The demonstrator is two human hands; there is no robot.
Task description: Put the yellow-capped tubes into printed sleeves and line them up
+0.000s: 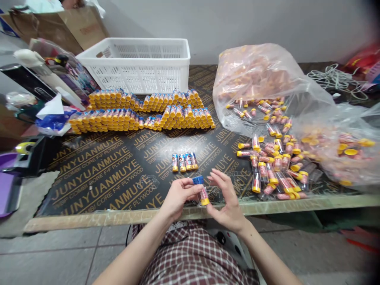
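Near the table's front edge, my left hand pinches a small tube with a yellow base and a blue piece at its top. My right hand is just right of the tube, its thumb and fingers spread, with nothing seen between them. Beyond my hands stands a short row of blue-labelled tubes with yellow bases. To the right lies a loose pile of clear tubes with pink contents and yellow caps.
Stacked blue-and-yellow tubes line the back left, before a white plastic basket. A large clear bag of tubes spreads across the right. A black-and-purple object sits far left; white cable lies back right.
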